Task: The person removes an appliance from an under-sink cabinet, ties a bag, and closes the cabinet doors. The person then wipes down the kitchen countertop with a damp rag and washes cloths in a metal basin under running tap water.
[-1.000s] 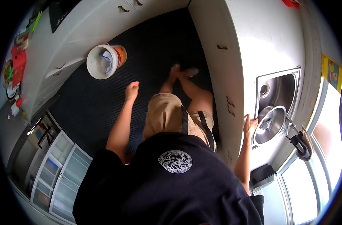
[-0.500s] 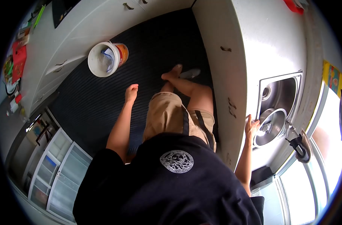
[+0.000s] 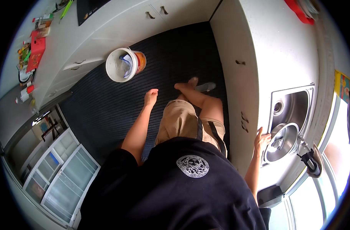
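My left hand [image 3: 151, 98] hangs over the dark floor beside my left leg, fingers curled in, with nothing seen in it. My right hand [image 3: 262, 142] rests at the counter's front edge, fingers stretched toward the near side of the sink [image 3: 274, 100]. Close to those fingertips, a round stainless steel bowl [image 3: 293, 133] sits tilted in the sink, a shiny patch inside it that I cannot make out. Whether the fingers touch the bowl is unclear. The sink's drain [image 3: 278, 107] shows beyond the bowl.
A white and orange bucket [image 3: 113, 69] with a plastic bag inside stands on the ridged dark mat [image 3: 175, 46]. White cabinets [image 3: 234, 34] with handles line two sides. A faucet [image 3: 303, 143] with a dark object hanging nearby is by the window. Glass-paned doors [image 3: 69, 184] are lower left.
The whole view has shifted, so the bucket, sink and legs appear further right and lower. Both hands keep nearly the same pose, the right still at the sink edge.
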The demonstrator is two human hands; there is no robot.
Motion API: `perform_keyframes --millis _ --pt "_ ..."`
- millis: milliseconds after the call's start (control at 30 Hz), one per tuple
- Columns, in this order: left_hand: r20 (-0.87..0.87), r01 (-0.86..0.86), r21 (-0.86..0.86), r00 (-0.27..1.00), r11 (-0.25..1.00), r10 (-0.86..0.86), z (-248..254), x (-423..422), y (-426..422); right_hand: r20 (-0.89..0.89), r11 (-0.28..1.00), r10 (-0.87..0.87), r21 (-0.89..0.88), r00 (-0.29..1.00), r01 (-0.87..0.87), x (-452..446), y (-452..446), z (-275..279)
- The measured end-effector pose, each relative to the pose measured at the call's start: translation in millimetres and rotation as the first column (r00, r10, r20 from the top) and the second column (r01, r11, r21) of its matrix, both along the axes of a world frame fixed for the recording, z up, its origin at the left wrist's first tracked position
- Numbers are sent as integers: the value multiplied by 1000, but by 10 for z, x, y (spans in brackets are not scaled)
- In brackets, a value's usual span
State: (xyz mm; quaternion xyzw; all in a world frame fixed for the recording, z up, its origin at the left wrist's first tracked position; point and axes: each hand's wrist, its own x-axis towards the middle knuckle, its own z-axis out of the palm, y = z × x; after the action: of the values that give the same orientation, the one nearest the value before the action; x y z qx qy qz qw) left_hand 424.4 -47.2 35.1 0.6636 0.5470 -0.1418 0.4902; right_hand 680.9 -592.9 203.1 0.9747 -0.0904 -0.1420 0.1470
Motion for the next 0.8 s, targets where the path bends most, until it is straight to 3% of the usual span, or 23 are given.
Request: perform_keyframes --millis 67,100,300,367,500,800 --pt "7 7 0 1000 1000 -7 -55 -8 -13 43 999 45 -13 998 -45 -28 -68 -53" --pt "12 19 -3 1000 1000 -19 -84 -3 -28 28 977 201 -72 979 -199 -72 -298 -224" --pt "14 39 -63 999 997 -38 -7 86 -49 12 998 -55 44 998 54 -21 141 92" --pt "6 30 -87 1000 996 -30 59 126 -45 48 995 -49 91 998 44 -35 118 67" --pt "20 -112 -164 993 980 117 154 251 -49 57 975 -129 191 990 116 -32 171 153" --pt "-60 97 -208 992 973 -112 239 930 190 98 951 -238 224 966 211 -46 222 162"
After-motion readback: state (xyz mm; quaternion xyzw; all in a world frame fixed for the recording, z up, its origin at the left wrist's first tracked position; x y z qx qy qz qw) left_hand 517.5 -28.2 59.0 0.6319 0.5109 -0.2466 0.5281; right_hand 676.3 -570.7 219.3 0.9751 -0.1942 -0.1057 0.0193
